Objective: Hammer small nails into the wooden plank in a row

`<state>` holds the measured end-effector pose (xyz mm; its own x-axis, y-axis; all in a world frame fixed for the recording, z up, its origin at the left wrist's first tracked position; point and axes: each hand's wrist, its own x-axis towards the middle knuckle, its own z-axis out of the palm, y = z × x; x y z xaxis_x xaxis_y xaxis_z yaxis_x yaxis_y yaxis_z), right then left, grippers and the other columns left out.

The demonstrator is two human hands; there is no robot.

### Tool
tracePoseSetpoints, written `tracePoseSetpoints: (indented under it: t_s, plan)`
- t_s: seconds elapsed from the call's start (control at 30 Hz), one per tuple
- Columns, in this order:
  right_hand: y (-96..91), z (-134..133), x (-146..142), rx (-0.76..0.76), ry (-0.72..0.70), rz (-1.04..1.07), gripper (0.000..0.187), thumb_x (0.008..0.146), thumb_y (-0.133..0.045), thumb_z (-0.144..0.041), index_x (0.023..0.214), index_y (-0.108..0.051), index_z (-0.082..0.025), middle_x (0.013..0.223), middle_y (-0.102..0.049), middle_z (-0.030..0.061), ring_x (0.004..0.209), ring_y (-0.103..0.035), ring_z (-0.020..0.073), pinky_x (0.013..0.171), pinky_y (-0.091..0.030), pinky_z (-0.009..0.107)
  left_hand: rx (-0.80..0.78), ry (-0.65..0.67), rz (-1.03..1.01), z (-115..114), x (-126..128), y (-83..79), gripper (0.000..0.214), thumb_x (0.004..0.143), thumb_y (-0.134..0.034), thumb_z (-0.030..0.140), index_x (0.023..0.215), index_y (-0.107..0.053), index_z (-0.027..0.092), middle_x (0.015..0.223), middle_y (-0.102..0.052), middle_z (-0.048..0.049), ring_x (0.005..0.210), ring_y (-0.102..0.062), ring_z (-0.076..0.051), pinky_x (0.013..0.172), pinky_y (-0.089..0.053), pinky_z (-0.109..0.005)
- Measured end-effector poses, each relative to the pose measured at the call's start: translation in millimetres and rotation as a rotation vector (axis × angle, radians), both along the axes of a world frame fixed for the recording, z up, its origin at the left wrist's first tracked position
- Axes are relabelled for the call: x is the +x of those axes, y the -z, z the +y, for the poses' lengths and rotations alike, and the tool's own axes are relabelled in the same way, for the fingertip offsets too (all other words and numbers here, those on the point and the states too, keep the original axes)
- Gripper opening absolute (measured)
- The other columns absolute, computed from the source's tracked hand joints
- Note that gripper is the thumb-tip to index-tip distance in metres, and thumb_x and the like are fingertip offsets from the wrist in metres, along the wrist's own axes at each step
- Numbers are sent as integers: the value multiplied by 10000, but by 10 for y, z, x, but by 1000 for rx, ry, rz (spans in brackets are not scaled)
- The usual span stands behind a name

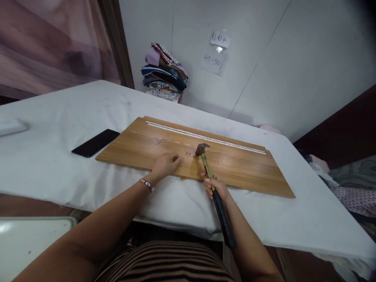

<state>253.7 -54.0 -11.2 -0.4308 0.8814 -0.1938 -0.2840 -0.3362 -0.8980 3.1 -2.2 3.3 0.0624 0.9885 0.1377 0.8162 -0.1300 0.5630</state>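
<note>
A claw hammer [212,176] with a rusty head, yellow shaft and black grip is held in my right hand [216,187], its fingers wrapped around the shaft. The head is over the middle of a wooden board [249,168]. My left hand [166,164] rests at the board's near side, thumb and fingers pinched together; whatever may be between the fingertips is too small to make out. Beside it, a row of small nails [189,154] stands in the board and runs on past the hammer head. Farther back lies a little pile of loose nails [159,140].
Two white measuring strips [205,137] run along the board's far side. A black tablet or phone [96,143] lies on the white-covered table [58,113], left of the board. Folded clothes [165,74] are stacked by the wall. A white stool or chair seat [32,243] stands lower left.
</note>
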Motion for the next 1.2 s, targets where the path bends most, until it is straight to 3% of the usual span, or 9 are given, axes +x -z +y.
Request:
tracePoseSetpoints:
  t_s: [1.2]
  plan:
    - [2,3,-15,2,25,-51,390,697,-726,-362,991,-550,-174,501,-457,-127,289,-385,49,243,-341,164,-18,-7,-7,2,-8,14,297,875,-450,418,746,-621,213,830,-696,-44,780,-598,-188,702,-413,-289]
